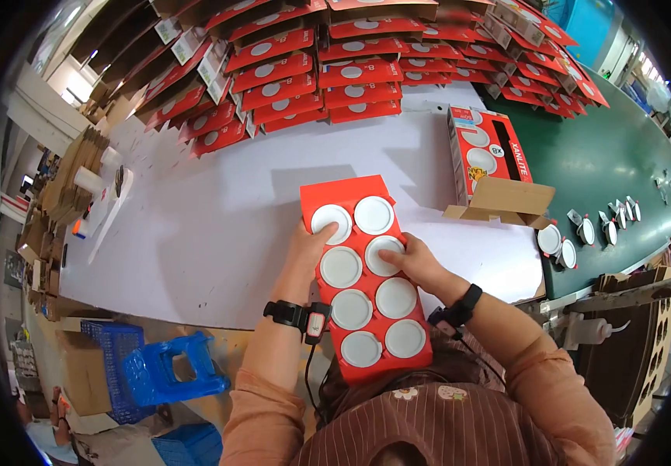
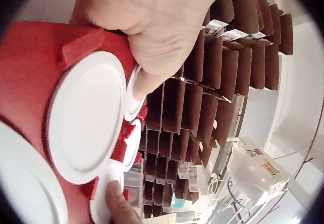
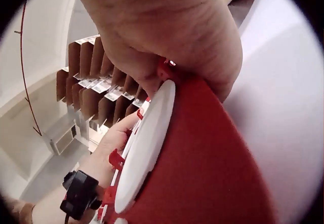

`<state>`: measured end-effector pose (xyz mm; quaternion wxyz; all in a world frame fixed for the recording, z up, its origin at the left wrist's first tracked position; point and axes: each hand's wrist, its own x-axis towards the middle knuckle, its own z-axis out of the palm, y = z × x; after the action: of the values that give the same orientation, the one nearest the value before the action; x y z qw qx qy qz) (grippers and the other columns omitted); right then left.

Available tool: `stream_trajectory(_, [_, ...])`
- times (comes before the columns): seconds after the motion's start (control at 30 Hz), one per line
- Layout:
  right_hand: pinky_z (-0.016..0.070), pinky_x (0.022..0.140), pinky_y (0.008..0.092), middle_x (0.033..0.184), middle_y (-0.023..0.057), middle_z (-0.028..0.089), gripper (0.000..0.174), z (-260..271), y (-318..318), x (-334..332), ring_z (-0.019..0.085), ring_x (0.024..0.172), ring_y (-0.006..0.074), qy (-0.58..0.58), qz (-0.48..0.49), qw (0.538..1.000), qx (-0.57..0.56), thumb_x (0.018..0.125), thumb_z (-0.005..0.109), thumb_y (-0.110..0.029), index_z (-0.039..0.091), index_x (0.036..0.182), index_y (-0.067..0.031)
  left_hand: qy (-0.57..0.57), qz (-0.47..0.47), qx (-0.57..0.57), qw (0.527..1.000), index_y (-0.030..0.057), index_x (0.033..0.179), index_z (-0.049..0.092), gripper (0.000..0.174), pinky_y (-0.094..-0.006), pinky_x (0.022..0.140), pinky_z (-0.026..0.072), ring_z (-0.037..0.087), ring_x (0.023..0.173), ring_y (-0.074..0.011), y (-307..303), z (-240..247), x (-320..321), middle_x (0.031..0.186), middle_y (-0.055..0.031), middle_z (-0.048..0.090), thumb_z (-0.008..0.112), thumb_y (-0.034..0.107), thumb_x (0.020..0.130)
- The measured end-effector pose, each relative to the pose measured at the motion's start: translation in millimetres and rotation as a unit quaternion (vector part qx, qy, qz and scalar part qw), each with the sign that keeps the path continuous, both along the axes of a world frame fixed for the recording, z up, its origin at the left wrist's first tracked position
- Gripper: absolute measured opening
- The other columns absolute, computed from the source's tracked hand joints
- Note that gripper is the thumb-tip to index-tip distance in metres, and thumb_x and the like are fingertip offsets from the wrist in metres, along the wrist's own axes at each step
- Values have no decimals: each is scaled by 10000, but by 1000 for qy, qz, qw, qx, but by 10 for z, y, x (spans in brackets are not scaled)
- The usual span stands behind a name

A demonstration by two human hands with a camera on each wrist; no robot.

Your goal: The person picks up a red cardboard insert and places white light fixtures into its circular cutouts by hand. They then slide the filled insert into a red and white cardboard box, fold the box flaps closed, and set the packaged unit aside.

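A red card tray (image 1: 357, 268) with two columns of round white discs is tilted up between the two hands, its lower end at the person's lap. My left hand (image 1: 302, 258) grips its left edge, thumb on the upper left disc (image 1: 332, 224). On the opposite edge my right hand (image 1: 422, 266) holds it, thumb on a disc (image 1: 383, 256) in the second row. The left wrist view shows the left hand (image 2: 152, 26) over the tray's edge beside a large white disc (image 2: 86, 117). In the right wrist view the right hand (image 3: 172, 36) covers the tray's edge; its fingertips are hidden.
An open red printed box (image 1: 491, 159) stands at the right of the white table (image 1: 219, 233). Stacked red cartons (image 1: 277, 78) line the back. Loose white round lamps (image 1: 564, 252) lie on the green surface at right. A blue stool (image 1: 172, 369) stands at lower left.
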<state>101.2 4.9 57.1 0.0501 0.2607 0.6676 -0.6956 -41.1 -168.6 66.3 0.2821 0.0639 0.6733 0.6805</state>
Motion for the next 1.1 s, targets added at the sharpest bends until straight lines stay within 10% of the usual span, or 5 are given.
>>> stream_trajectory(0.27, [520, 802, 339, 1079, 231, 613, 815, 441, 171, 15, 631, 960, 251, 60, -13, 981, 184, 773, 757, -282, 327, 1358, 87, 9, -26, 3, 1000, 16, 1342, 413, 550, -342, 861, 511, 594, 1062, -223, 17, 473, 362, 1210, -127, 577, 628, 78, 839])
stream_trajectory(0.43, [521, 779, 337, 1045, 229, 624, 1024, 712, 212, 307, 639, 913, 251, 121, -25, 959, 256, 714, 818, -200, 152, 1468, -8, 258, 21, 11, 966, 126, 1500, 130, 818, -357, 921, 482, 539, 1140, -230, 113, 494, 587, 1314, -158, 481, 612, 29, 847])
stream_trajectory(0.57, [523, 767, 343, 1069, 219, 624, 1042, 789, 445, 557, 634, 922, 250, 220, -9, 946, 236, 711, 824, -182, 136, 1477, -15, 338, -59, 33, 939, 115, 1484, 183, 772, -344, 925, 474, 536, 1136, -223, 231, 718, 728, 1298, -166, 491, 613, 25, 849])
stream_trajectory(0.93, [546, 647, 274, 1037, 127, 611, 579, 982, 916, 1321, 640, 849, 158, 176, -156, 972, 5, 849, 701, -317, 419, 1274, -43, 288, -132, 30, 948, -31, 1302, 358, 596, -330, 868, 496, 601, 1029, -217, 942, 961, 1163, 1153, -155, 588, 683, 126, 827])
stream_trajectory(1.1, [529, 684, 298, 964, 133, 638, 430, 903, 1089, 1625, 640, 850, 187, 94, -222, 954, 176, 867, 654, -319, 551, 1104, 25, 277, -214, -19, 937, -21, 1301, 381, 576, -319, 876, 489, 587, 1035, -187, 1372, 898, 1294, 1153, -138, 583, 684, 122, 832])
